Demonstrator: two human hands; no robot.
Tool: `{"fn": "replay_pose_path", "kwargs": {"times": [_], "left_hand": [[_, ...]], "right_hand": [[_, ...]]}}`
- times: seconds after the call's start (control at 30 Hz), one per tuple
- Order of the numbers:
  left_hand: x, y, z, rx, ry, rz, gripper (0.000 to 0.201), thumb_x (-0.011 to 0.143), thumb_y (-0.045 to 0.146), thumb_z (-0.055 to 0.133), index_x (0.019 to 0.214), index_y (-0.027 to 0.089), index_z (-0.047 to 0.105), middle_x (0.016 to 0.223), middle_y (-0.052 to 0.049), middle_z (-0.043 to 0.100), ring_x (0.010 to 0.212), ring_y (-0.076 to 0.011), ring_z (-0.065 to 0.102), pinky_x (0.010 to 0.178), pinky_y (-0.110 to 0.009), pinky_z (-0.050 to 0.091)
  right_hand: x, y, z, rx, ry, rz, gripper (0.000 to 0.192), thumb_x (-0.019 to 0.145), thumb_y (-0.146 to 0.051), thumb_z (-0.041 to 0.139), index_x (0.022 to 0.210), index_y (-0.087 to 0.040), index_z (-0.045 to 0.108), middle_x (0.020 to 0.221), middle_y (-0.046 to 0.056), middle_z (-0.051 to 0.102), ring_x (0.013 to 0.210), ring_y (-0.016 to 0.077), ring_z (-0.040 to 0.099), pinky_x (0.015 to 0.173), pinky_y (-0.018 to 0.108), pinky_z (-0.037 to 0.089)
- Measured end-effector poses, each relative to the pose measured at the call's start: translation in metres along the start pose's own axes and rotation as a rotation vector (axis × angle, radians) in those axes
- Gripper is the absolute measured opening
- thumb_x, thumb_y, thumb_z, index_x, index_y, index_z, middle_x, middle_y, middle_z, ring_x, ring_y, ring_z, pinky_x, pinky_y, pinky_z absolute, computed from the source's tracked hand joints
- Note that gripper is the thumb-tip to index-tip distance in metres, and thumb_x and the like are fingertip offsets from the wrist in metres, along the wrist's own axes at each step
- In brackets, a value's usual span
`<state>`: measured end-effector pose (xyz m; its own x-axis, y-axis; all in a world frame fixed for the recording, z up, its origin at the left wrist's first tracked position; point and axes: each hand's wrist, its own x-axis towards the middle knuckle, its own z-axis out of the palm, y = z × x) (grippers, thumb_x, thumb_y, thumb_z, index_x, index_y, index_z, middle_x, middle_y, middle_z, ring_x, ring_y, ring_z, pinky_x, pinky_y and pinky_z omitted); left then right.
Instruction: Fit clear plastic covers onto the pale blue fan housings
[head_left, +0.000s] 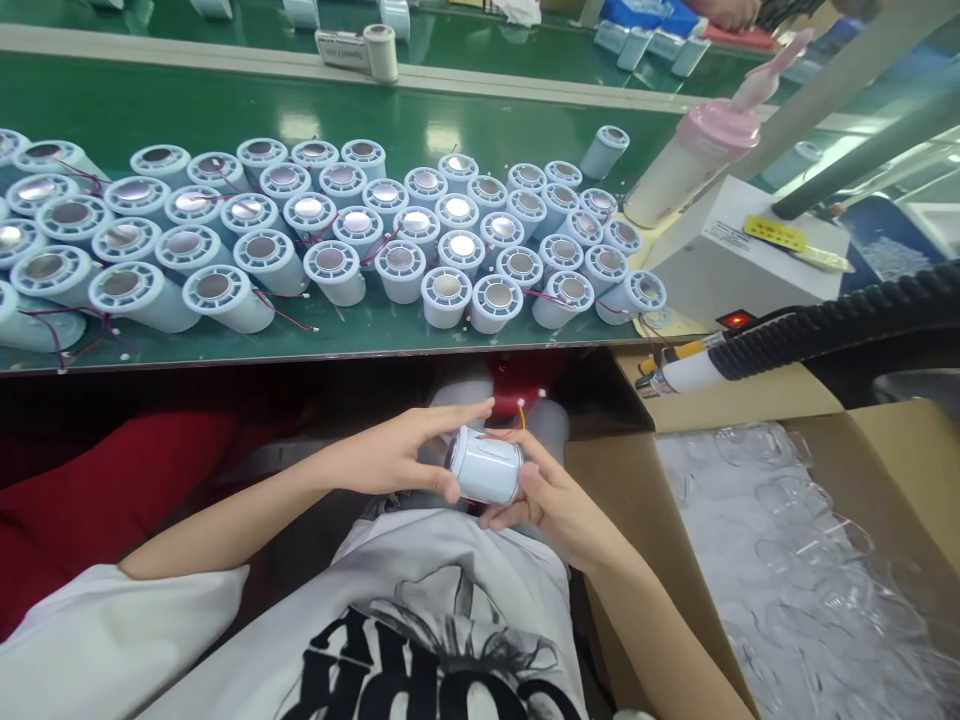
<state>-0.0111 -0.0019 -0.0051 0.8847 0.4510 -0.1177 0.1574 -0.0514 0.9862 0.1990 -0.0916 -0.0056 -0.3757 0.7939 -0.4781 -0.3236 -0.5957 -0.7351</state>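
Above my lap, a light blue cylindrical housing (489,468) lies tilted on its side, with a short yellow and red wire lead near its right end. My right hand (551,490) grips its right end between thumb and fingers. At the other end, my left hand (405,455) has its thumb and straight fingers spread around the dark end face; whether it touches the housing is unclear. Beyond my hands, many similar housings (446,288) stand in rows on the green bench (420,335), some with red and dark wires trailing.
An open cardboard box (622,560) of clear plastic pieces (817,540) sits on my right. Above it a black ribbed hose (840,315) and a grey-white device (727,255) with a red light jut in. A pink-capped bottle (694,160) leans there. Another person's hand (731,12) shows far off.
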Motion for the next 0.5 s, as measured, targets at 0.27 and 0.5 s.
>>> {"fn": "replay_pose_path", "kwargs": {"times": [0.27, 0.5], "left_hand": [[0.007, 0.008, 0.007, 0.034, 0.069, 0.059, 0.070, 0.071, 0.031, 0.077, 0.133, 0.024, 0.046, 0.130, -0.012, 0.053, 0.116, -0.0253, 0.055, 0.095, -0.036, 0.048], [0.039, 0.050, -0.075, 0.064, 0.438, -0.032, 0.042, 0.071, 0.030, 0.072, 0.105, 0.019, 0.049, 0.081, 0.006, 0.060, 0.064, -0.0068, 0.059, 0.052, -0.012, 0.047]], "right_hand": [[0.004, 0.002, 0.009, -0.011, -0.027, 0.119, 0.075, 0.074, -0.085, 0.033, 0.097, -0.016, 0.051, 0.057, 0.001, 0.060, 0.040, 0.0124, 0.056, 0.036, 0.020, 0.043], [-0.041, -0.004, -0.063, -0.491, 0.714, -0.332, 0.053, 0.086, -0.058, 0.050, 0.121, -0.019, 0.051, 0.094, 0.008, 0.066, 0.082, 0.0189, 0.064, 0.069, 0.031, 0.053]]}}
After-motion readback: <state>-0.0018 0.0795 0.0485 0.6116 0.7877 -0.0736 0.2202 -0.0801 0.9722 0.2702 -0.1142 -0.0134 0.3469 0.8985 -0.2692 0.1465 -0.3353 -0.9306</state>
